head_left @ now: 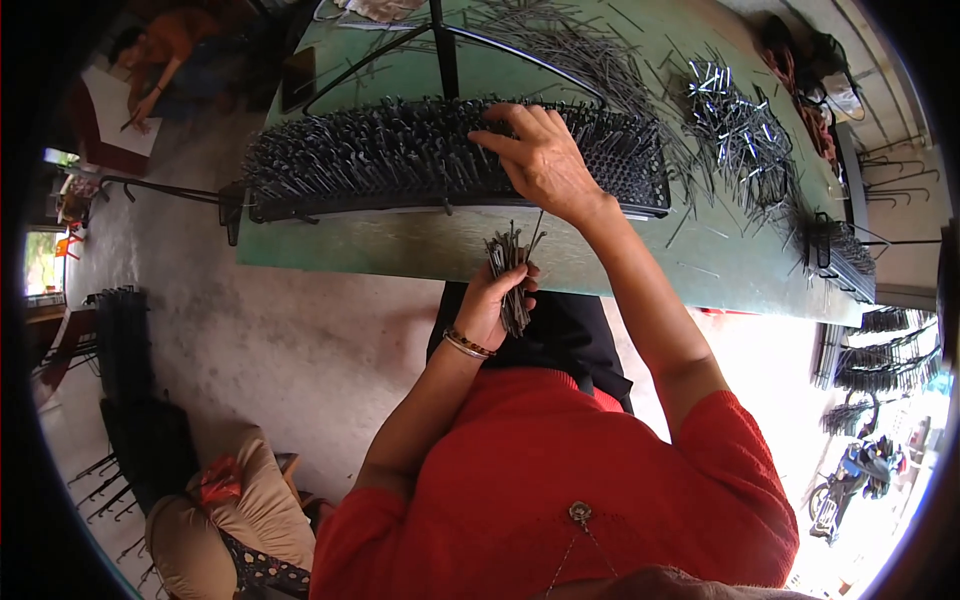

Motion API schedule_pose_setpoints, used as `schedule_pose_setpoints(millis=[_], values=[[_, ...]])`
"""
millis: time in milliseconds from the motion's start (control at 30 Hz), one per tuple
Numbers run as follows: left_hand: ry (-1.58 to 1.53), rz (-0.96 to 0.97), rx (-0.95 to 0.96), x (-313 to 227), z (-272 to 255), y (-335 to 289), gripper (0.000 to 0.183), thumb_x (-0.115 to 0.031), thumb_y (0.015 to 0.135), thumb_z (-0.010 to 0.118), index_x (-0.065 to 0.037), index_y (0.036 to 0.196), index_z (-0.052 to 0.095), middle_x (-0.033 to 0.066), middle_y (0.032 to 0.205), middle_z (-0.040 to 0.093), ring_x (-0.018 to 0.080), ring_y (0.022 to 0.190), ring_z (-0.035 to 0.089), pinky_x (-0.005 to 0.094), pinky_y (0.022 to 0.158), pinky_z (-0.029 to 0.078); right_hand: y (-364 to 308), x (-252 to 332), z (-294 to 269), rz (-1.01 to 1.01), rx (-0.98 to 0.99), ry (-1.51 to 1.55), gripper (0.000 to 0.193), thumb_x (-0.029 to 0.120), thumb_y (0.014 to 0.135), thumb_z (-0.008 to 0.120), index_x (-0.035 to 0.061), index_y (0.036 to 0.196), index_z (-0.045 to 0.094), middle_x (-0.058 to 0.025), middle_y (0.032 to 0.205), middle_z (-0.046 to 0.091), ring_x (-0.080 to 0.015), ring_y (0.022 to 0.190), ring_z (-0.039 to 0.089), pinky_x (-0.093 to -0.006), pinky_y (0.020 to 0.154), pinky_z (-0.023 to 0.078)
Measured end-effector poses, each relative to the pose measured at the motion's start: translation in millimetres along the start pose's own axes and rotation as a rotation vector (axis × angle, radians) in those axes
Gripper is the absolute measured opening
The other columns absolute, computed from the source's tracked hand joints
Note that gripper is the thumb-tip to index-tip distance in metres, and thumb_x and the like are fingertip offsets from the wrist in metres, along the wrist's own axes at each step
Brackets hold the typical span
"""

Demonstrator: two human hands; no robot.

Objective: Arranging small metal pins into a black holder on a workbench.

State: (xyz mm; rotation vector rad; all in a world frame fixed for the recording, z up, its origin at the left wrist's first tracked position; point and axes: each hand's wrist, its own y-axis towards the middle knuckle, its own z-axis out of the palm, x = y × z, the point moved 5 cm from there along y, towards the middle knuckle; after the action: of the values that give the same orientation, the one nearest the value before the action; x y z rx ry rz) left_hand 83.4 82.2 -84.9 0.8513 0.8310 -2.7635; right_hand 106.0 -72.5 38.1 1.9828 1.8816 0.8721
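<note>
My left hand (486, 308) is closed around a bundle of thin dark metal rods (513, 310), held upright just off the table's near edge. Above the long black rack (645, 178) on the green table, my right hand (547, 165) reaches in with bent fingers. Its fingertips are among the standing rods (370, 150) there, and whatever they pinch is too small to make out. Rods fill the rack densely from its left end to the middle. Toward the right end, a honeycomb of small holes shows.
Loose rods (590, 60) lie scattered behind the rack, and a shiny heap (735, 130) is to the right. A black frame bar (445, 50) rises behind the rack. Another person (170, 60) works at far left; someone in tan trousers (265, 490) sits at lower left.
</note>
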Motion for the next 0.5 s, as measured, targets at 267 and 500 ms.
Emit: schedule_pose_setpoints(millis=[267,500], values=[[-0.017,-0.010,-0.029,-0.5,-2.3,0.6,0.020,-0.012,0.087,0.059,-0.005,0.105,0.056,0.0041,0.089,0.061,0.0119,0.076,0.058,0.0249,0.058,0.051,0.9,-2.2,-1.7,-0.022,0.023,-0.027,0.027,0.003,0.071,0.062,0.0118,0.096,0.067,-0.0050,0.107,0.057,-0.0236,0.090,0.053,-0.0349,0.078,0.041],[-0.025,-0.004,-0.020,-1.9,-1.5,1.1,0.018,-0.012,0.087,0.057,-0.004,0.104,0.056,0.0040,0.089,0.061,0.0122,0.075,0.058,0.0255,0.059,0.051,-2.4,-0.6,-6.6,-0.003,0.018,-0.003,0.027,0.001,0.070,0.063,0.0080,0.096,0.066,-0.0059,0.105,0.059,-0.0241,0.090,0.055,-0.0354,0.080,0.042]])
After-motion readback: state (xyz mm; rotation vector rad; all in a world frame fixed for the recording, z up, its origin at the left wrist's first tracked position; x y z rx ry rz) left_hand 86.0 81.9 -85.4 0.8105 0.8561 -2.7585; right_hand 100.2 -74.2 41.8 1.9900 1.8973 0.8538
